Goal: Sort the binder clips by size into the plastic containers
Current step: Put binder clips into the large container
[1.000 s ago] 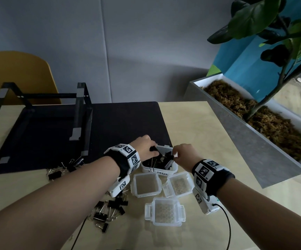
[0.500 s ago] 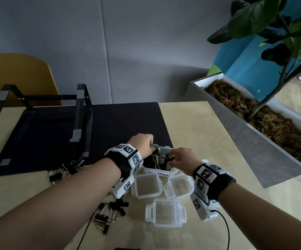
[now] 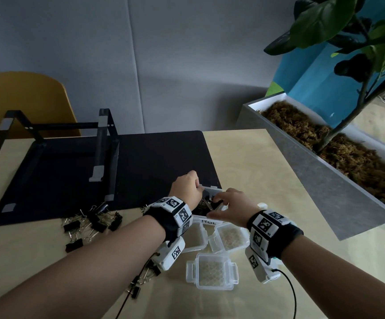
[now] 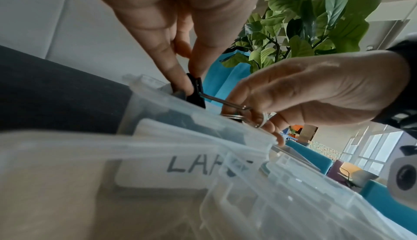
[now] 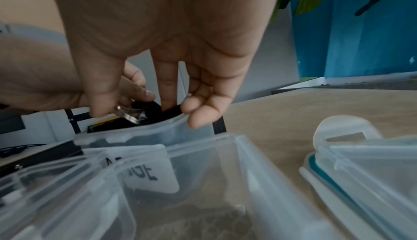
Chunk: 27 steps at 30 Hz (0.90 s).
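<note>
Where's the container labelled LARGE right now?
In the head view the labelled container sits mid-table at the black mat's near right corner, just beyond three unfilled containers, with the left hand and right hand working binder clips at its rim.

Your labelled container [image 3: 206,221] sits at frame centre; three containers [image 3: 212,272] lie below it, loose clips [image 3: 92,221] to the left.

The clips [image 3: 93,223] are black with silver wire handles. The containers [image 3: 212,271] are clear plastic; the far one carries a white label [image 4: 167,170] with dark lettering. The mat [image 3: 141,166] is black and the table [image 3: 256,171] pale wood. Both wristbands [image 3: 175,210] are black with white blocks of black-and-white square markers. The chair [image 3: 23,100] is mustard yellow.
</note>
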Tool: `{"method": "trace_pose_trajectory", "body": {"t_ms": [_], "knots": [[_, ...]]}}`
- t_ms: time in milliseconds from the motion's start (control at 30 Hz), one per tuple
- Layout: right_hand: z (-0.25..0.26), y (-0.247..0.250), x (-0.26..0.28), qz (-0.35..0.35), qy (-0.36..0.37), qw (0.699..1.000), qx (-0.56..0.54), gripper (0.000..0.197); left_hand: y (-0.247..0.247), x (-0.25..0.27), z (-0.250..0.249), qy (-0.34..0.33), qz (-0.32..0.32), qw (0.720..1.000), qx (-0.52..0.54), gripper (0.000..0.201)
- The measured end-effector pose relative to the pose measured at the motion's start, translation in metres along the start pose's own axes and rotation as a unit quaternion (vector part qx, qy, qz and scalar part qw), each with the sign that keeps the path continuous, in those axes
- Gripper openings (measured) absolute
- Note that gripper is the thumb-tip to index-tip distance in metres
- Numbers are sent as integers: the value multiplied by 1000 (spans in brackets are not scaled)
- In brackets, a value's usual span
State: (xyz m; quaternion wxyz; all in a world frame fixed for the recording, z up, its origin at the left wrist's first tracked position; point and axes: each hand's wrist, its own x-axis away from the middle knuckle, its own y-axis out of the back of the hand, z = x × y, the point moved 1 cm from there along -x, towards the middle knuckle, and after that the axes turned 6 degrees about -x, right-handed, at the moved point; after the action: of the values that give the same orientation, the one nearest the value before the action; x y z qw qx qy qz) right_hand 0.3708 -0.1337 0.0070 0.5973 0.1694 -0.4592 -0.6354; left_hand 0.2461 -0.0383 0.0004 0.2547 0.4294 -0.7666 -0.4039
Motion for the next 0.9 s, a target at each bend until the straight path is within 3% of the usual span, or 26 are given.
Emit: {"method": "trace_pose_trajectory", "body": {"t_ms": [133, 267, 433, 600, 733, 900], "knots": [[0, -1, -3, -12, 13, 1000, 5, 33, 4, 1, 3, -24, 10, 999, -28, 21], [0, 5, -1, -20, 23, 1000, -1, 33, 8, 2, 7, -89, 43, 993, -67, 10], [0, 10, 0, -22, 31, 999, -14, 29, -3, 10, 17, -132, 109, 977, -127, 35], [-3, 12, 0, -24, 24, 999, -37, 26, -3, 12, 19, -160, 116, 971, -137, 48], [-8, 15, 1, -31, 17, 996, -79, 15, -2, 7, 19, -151, 134, 969, -145, 42], [-6, 9, 2, -26, 31, 998, -49, 5, -5, 5, 29, -101, 212, 971, -52, 42]]}}
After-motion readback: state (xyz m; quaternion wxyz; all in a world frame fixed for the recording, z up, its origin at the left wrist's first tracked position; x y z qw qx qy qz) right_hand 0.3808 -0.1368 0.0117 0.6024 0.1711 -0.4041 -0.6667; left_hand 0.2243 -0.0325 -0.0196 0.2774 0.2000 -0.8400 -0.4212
